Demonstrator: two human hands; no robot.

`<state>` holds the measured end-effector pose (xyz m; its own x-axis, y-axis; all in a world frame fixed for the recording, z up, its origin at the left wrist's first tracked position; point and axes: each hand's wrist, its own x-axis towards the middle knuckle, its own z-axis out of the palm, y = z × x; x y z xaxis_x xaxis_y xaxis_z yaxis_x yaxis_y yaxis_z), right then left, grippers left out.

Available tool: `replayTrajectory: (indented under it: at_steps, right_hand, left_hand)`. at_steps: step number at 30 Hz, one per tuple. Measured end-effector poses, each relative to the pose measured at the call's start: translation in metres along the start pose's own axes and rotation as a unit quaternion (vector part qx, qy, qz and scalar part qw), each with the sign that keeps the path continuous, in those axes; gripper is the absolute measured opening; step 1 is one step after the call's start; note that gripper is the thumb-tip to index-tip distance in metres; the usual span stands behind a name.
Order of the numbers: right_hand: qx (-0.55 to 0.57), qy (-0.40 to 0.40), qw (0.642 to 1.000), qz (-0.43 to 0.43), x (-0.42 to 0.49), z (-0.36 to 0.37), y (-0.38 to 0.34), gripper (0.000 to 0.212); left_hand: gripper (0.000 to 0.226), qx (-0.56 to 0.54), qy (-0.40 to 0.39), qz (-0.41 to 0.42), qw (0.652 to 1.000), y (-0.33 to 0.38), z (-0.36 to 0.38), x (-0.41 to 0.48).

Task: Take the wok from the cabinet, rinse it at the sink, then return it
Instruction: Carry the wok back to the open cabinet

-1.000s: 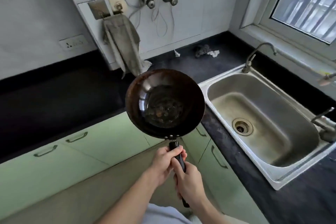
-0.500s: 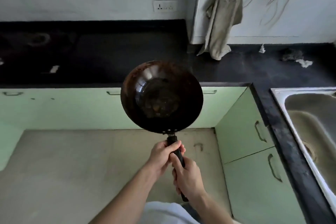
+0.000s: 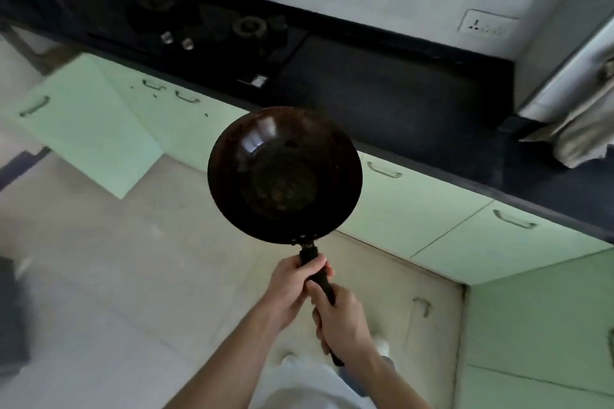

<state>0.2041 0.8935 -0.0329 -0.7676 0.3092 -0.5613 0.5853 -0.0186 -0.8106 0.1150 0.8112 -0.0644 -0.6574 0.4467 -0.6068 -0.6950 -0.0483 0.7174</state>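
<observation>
The left hand [image 3: 292, 285] is wrapped around the upper part of the black handle [image 3: 320, 279], and the right hand [image 3: 342, 319] is closed on it just below; both forearms are stretched forward. One round, dark, glossy wok [image 3: 285, 174] is held level above the pale floor [image 3: 116, 276], in front of the green cabinet doors [image 3: 408, 206]. One door [image 3: 83, 129] is swung open. Behind, a black table [image 3: 382, 90] is seen.

A dark countertop [image 3: 382, 90] crosses the upper frame above pale green cabinet doors [image 3: 408, 206]; beige floor [image 3: 116, 276] fills the lower left.
</observation>
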Motion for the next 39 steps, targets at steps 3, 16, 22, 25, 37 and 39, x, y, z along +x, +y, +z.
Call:
replayTrajectory:
  at_steps: [3, 16, 22, 25, 37, 39]
  right_hand:
    - [-0.041, -0.046, 0.998, -0.004, 0.013, 0.014, -0.011, 0.034]
    - [-0.152, -0.242, 0.957, -0.055, 0.083, 0.045, -0.070, 0.032]
    - [-0.182, -0.334, 0.920, -0.094, 0.099, 0.063, -0.071, 0.032]
    - [-0.213, -0.366, 0.899, -0.114, 0.105, 0.082, -0.069, 0.033]
    - [-0.286, -0.422, 0.849, -0.135, 0.131, 0.211, -0.084, 0.032]
    - [-0.283, -0.418, 0.853, -0.136, 0.132, 0.245, -0.095, 0.034]
  left_hand:
    - [0.016, -0.033, 0.041, 0.015, 0.998, 0.008, -0.021, -0.001]
    - [0.012, -0.207, 0.224, 0.119, 0.945, 0.051, -0.055, 0.002]
    - [0.010, -0.269, 0.307, 0.147, 0.901, 0.048, -0.067, -0.007]
    - [0.015, -0.299, 0.334, 0.156, 0.880, 0.043, -0.081, -0.014]
    - [0.025, -0.358, 0.369, 0.186, 0.837, 0.058, -0.204, -0.028]
    - [0.027, -0.347, 0.370, 0.188, 0.841, 0.075, -0.237, -0.031]
